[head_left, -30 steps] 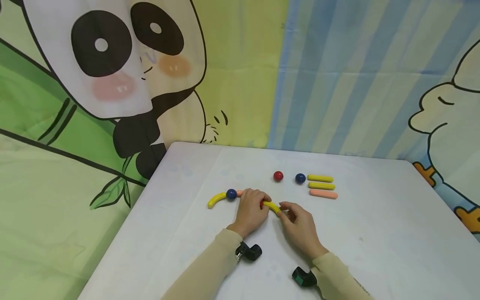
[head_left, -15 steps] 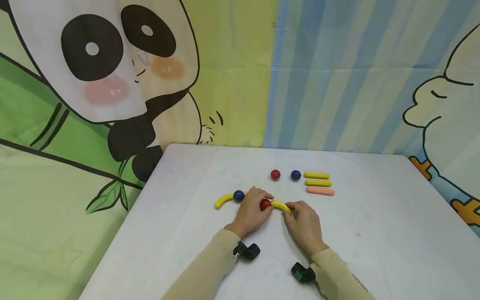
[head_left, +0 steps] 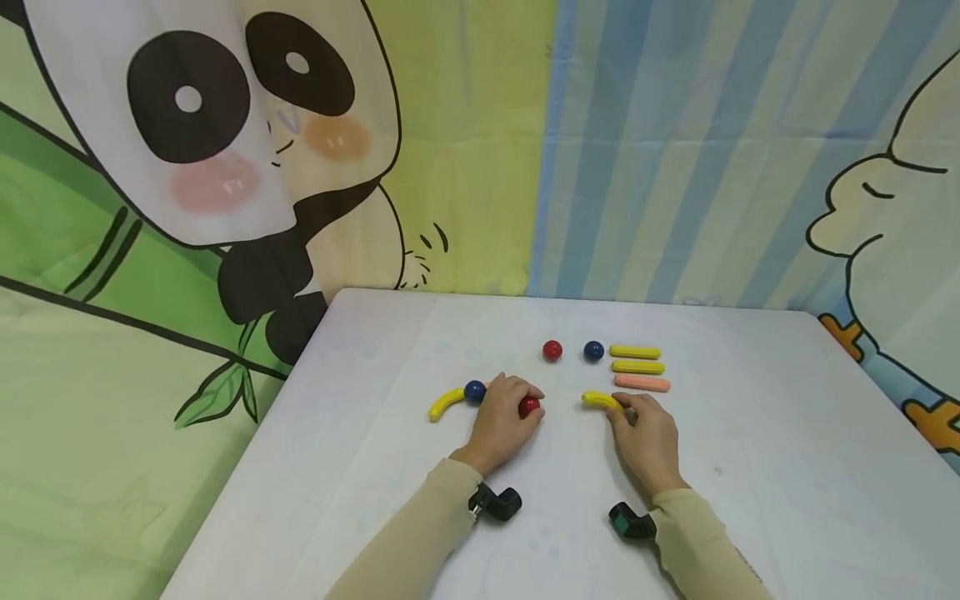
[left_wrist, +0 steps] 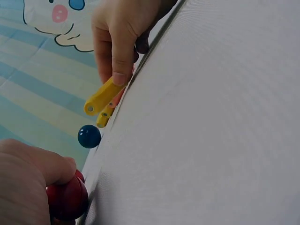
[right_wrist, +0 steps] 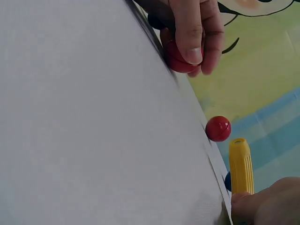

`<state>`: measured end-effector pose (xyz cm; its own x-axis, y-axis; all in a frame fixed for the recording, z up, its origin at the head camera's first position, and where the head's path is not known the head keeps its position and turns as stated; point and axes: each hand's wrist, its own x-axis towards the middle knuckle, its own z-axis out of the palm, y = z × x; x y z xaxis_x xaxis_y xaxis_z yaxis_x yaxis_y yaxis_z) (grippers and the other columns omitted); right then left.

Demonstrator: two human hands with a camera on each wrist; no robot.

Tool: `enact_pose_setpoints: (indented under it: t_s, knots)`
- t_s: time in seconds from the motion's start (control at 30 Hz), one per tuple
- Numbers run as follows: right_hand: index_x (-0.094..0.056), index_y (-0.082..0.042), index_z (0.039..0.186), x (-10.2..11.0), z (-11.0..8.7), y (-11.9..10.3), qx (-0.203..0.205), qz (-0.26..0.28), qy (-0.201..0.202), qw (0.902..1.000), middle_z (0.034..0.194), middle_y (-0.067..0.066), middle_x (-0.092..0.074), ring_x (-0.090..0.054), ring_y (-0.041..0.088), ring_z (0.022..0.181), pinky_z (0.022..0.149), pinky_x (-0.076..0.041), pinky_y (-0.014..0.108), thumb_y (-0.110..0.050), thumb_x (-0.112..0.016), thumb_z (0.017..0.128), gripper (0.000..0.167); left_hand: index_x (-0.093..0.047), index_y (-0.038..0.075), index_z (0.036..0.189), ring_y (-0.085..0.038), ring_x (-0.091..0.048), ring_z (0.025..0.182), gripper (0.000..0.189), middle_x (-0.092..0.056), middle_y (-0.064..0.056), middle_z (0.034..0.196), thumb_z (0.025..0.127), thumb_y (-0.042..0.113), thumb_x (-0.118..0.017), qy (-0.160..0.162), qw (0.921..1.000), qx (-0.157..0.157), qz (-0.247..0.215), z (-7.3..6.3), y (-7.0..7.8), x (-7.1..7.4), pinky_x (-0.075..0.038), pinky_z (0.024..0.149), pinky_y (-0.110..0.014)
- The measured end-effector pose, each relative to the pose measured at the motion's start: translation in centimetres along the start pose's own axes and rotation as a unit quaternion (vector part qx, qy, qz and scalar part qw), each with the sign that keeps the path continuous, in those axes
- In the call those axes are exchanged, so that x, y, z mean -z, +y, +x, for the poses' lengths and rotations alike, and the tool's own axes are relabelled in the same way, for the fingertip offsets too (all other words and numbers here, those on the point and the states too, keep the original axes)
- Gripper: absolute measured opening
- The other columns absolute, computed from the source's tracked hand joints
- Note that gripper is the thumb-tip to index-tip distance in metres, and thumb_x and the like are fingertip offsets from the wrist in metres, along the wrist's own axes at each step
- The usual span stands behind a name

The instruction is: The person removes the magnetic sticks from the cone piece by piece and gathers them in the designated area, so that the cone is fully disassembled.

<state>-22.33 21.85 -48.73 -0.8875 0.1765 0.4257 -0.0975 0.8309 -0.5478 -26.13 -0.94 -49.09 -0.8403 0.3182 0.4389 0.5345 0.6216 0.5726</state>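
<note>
My left hand (head_left: pixel 504 421) grips a red ball (head_left: pixel 528 407) between thumb and fingers on the white table. Behind that hand a salmon stick shows only a sliver, next to a blue ball (head_left: pixel 474 392) with a curved yellow stick (head_left: pixel 446 404) touching its left side. To the right, my right hand (head_left: pixel 647 437) pinches another curved yellow stick (head_left: pixel 600 400) by its right end. Its free end points left, apart from the red ball. In the right wrist view this yellow stick (right_wrist: pixel 241 166) shows ribbed sides and a small round socket in its end.
Farther back on the table (head_left: pixel 750 400) lie a second red ball (head_left: pixel 552 351), a second blue ball (head_left: pixel 593 351), two straight yellow sticks (head_left: pixel 636 367) and a salmon stick (head_left: pixel 642 382). A cartoon-printed curtain (head_left: pixel 480 167) hangs behind the table edge.
My right hand has moved right with the curved yellow stick, which has come away from the red ball. My left hand keeps hold of the red ball in nearly the same place.
</note>
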Motion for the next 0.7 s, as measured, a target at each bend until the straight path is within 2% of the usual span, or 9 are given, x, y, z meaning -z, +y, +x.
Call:
enact_pose_setpoints:
  t_s: [0.1,0.37,0.5,0.7]
  knots:
    - [-0.07,-0.001,0.112,0.5,0.3,0.7,-0.007,-0.005,0.004,1.0,0.102,0.017,-0.067,-0.059,0.031,0.081,0.072,-0.044,0.045,-0.009,-0.072,0.087,0.026,-0.068,0.017,0.104,-0.016,-0.056,0.11,0.016,-0.064,0.003,0.106,0.088,0.018,-0.071,0.0,1.0,-0.001,0.003,0.0,0.0,0.0,-0.024,0.116,-0.038]
    - [-0.066,0.003,0.119,2.1,0.9,3.1,-0.048,-0.033,-0.006,0.9983,0.101,0.022,-0.062,-0.059,0.039,0.091,0.077,-0.045,0.05,-0.007,-0.064,0.093,0.028,-0.068,0.017,0.102,-0.016,-0.055,0.106,0.015,-0.064,0.003,0.105,0.088,0.018,-0.071,-0.001,1.0,0.001,0.003,0.0,0.0,0.0,-0.026,0.115,-0.038]
    - [-0.066,0.004,0.119,2.5,1.1,3.5,-0.061,-0.039,0.001,0.9974,0.109,0.024,-0.061,-0.058,0.042,0.097,0.083,-0.045,0.054,-0.005,-0.064,0.092,0.028,-0.068,0.018,0.102,-0.016,-0.055,0.106,0.015,-0.064,0.004,0.105,0.088,0.019,-0.071,-0.004,1.0,0.004,0.003,0.0,0.0,0.0,-0.026,0.115,-0.038]
    - [-0.066,0.005,0.117,2.5,1.1,3.7,-0.064,-0.037,0.013,0.9971,0.111,0.024,-0.06,-0.057,0.045,0.102,0.087,-0.043,0.056,-0.004,-0.064,0.091,0.027,-0.068,0.018,0.103,-0.016,-0.054,0.106,0.015,-0.064,0.004,0.105,0.088,0.02,-0.071,-0.008,0.9999,0.009,0.005,0.0,0.0,0.0,-0.025,0.116,-0.038]
